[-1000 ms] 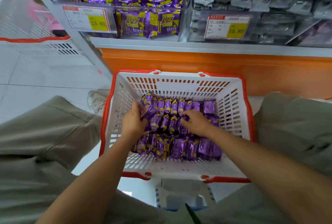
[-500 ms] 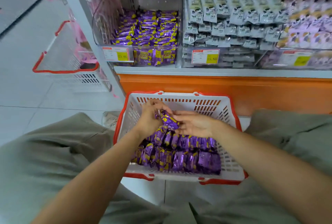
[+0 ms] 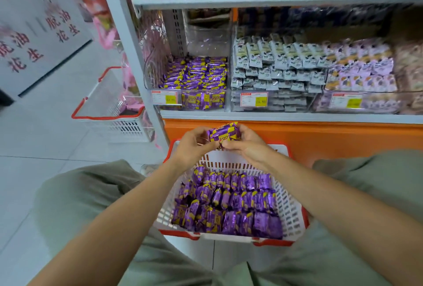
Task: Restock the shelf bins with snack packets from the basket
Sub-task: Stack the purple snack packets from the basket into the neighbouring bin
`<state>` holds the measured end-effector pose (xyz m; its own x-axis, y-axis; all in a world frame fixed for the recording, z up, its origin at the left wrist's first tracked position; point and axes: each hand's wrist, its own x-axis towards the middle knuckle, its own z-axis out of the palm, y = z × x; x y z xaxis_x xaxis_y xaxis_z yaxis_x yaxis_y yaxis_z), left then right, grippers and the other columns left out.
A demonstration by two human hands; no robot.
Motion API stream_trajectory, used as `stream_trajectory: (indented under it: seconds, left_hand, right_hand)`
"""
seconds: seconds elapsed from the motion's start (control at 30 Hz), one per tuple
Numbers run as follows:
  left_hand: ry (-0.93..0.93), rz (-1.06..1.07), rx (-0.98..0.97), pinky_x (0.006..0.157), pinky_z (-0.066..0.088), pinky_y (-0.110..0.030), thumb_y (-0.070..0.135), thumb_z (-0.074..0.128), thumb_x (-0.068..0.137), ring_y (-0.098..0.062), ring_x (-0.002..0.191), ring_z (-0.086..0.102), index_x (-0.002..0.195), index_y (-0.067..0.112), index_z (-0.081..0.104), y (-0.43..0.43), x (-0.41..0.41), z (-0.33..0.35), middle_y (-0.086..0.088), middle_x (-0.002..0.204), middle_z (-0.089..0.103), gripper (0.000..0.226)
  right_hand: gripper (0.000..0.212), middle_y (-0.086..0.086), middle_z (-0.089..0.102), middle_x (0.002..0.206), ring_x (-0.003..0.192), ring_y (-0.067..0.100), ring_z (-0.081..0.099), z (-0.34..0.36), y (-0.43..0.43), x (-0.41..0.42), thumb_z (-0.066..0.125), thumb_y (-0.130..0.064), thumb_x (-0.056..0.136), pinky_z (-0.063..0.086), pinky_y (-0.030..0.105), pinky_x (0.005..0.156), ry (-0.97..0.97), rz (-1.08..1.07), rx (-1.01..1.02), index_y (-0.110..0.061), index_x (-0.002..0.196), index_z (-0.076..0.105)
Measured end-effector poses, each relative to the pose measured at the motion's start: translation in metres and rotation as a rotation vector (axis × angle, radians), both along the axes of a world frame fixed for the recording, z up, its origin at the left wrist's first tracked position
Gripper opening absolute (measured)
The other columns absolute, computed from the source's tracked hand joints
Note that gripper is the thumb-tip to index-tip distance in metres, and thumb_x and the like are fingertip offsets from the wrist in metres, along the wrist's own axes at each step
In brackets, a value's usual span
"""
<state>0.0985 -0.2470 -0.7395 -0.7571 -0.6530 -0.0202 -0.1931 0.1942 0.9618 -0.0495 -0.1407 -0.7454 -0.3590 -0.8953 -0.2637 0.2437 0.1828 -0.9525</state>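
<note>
Purple-and-yellow foil snack packets (image 3: 223, 135) held as one small bundle above the basket (image 3: 288, 201), below the matching shelf bin (image 3: 196, 79).
Left hand (image 3: 193, 147) and right hand (image 3: 250, 147) each curl their fingers round one end of the bundle, which hangs over the basket's far rim. The packets are judged light, with slick, crinkly wrappers and crushable contents; a loose stack may fan apart, so gentle pressure from both ends suits it. Counts: one held bundle, apparently two or three packets, though the number is not clear; three rows of remaining packets (image 3: 229, 205) in the basket, too overlapped to count; two baskets, including a second basket (image 3: 128, 125) on the floor to the left.
</note>
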Motion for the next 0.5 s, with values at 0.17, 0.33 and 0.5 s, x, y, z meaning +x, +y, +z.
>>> stream_trajectory:
  seconds: [0.17, 0.33, 0.5]
  left_hand:
    - [0.05, -0.064, -0.101, 0.079, 0.052, -0.038, 0.012, 0.079, 0.077, -0.021, 0.08, 0.061, 0.102, 0.026, 0.063, -0.009, -0.001, 0.027, -0.002, 0.092, 0.069, 0.033]
    - [0.021, -0.002, -0.32, 0.074, 0.047, -0.034, 0.011, 0.076, 0.079, -0.012, 0.074, 0.056, 0.098, 0.03, 0.062, -0.034, -0.01, 0.065, 0.008, 0.087, 0.065, 0.031]
    - [-0.069, 0.184, -0.507, 0.083, 0.051, -0.04, 0.029, 0.07, 0.074, -0.022, 0.089, 0.063, 0.105, 0.016, 0.066, -0.081, -0.027, 0.099, -0.006, 0.102, 0.068, 0.035]
  right_hand:
    - [0.042, 0.008, 0.066, 0.103, 0.095, 0.021, 0.064, 0.022, -0.008, 0.0, 0.068, 0.013, 0.078, 0.051, 0.033, 0.094, 0.143, -0.019, -0.084, -0.005, 0.113, 0.053]
    - [0.046, 0.005, 0.058, 0.111, 0.089, 0.009, 0.061, 0.061, -0.017, -0.011, 0.061, 0.017, 0.083, 0.051, 0.015, 0.079, 0.382, -0.075, -0.197, -0.007, 0.12, 0.049]
    - [0.039, 0.0, 0.055, 0.121, 0.112, 0.009, 0.054, 0.102, -0.028, -0.04, 0.056, 0.005, 0.086, 0.045, 0.019, 0.092, 0.924, -0.126, -0.317, -0.015, 0.119, 0.054]
